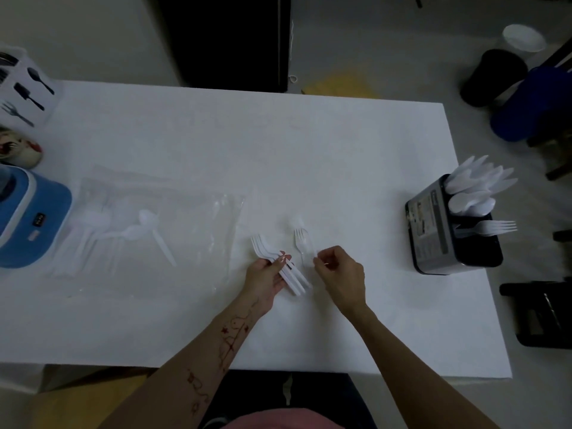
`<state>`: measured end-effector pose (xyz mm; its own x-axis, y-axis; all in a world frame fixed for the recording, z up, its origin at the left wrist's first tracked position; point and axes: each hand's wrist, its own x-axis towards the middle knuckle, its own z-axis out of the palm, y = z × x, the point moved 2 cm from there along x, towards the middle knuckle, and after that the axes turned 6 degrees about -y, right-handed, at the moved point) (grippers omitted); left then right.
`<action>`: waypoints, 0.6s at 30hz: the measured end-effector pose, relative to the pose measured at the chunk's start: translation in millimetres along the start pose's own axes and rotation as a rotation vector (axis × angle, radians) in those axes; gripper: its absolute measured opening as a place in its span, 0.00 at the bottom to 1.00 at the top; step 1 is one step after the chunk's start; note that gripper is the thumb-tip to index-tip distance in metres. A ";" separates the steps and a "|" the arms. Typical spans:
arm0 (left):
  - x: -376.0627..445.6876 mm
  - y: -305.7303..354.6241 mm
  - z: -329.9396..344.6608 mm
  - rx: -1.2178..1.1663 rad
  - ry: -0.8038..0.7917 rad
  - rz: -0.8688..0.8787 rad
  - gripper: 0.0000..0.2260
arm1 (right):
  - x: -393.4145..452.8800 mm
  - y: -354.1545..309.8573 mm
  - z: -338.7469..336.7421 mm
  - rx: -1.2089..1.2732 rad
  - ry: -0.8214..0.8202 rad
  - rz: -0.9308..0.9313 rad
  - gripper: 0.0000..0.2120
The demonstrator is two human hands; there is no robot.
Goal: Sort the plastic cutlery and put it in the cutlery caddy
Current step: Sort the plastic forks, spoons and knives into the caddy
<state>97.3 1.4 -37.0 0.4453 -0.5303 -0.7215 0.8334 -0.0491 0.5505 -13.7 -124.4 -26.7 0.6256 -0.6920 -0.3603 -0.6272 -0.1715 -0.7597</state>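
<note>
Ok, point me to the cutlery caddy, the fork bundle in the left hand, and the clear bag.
cutlery caddy (pixel 428 230), head view, on its labelled side wall.
fork bundle (pixel 263 244), head view, on the tines.
clear bag (pixel 198 243), head view, on its flat right part.

A white table (pixel 278 150) is seen, on which a clear bag (pixel 148 233) of cutlery is laid left, a black caddy (pixel 433 230) right, a blue device (pixel 34 218) far left.
</note>
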 end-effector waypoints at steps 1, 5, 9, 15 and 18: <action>0.7 0.5 1.0 0.002 -0.002 -0.003 0.10 | -4.5 0.2 0.7 0.030 -0.044 -0.066 0.04; 1.7 2.0 5.6 0.012 -0.023 -0.027 0.11 | -13.2 7.2 7.0 -0.009 -0.146 -0.194 0.04; 1.6 2.3 5.7 -0.027 -0.046 -0.025 0.12 | -14.7 5.2 10.0 0.102 -0.195 -0.156 0.06; 0.1 2.7 0.0 -0.048 -0.037 -0.008 0.06 | -15.0 -2.8 13.6 0.131 -0.272 -0.151 0.06; 1.7 3.7 -6.9 -0.044 0.035 0.012 0.05 | -9.1 -0.4 16.9 0.002 -0.169 -0.061 0.06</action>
<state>103.4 6.2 -39.1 0.4660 -0.5007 -0.7295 0.8410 -0.0055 0.5410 -11.3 -106.2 -32.3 0.7318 -0.5527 -0.3988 -0.5846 -0.2084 -0.7841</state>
